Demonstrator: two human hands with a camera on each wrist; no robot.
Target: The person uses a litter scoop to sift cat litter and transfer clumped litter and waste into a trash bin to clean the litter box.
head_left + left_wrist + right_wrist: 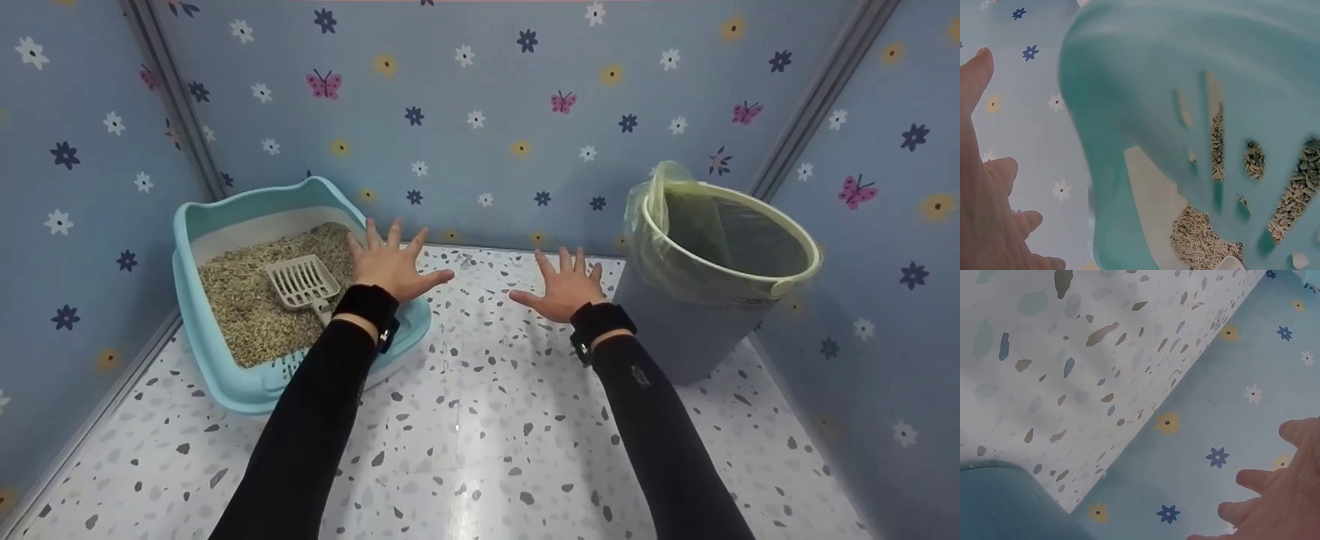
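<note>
The litter box (pixel 244 390), pale blue with a white inside, stands on the speckled floor (pixel 480 405); grainy litter (pixel 240 307) lies in it, heaped higher at the back of the litter box; a slotted scoop (pixel 302 281) rests on that litter inside the litter box, its handle pointing to the front of the litter box and partly hidden behind the left forearm.

The left hand (pixel 394 266) is held out over the right edge of the litter box, palm down, fingers spread wide and thumb pointing away from the litter box; whether it touches the rim I cannot tell; the left wrist view shows its fingers against the wall beside the litter box, and litter through slots (pixel 1217 143) in the ledge of the litter box. The right hand (pixel 564 289) is held out to the right of the litter box, well apart from it, its fingers also spread and its thumb turned toward the litter box.

A grey bin (pixel 675 330) stands farther right of the litter box, beyond the right hand; a thin yellowish bag (pixel 667 255) lines it and hangs over its side, with a cream ring (pixel 816 255) round the top; behind the litter box rises a blue wall (pixel 465 82) printed with flowers and butterflies; a black strap (pixel 367 304) circles the left wrist, nearest the litter box.
</note>
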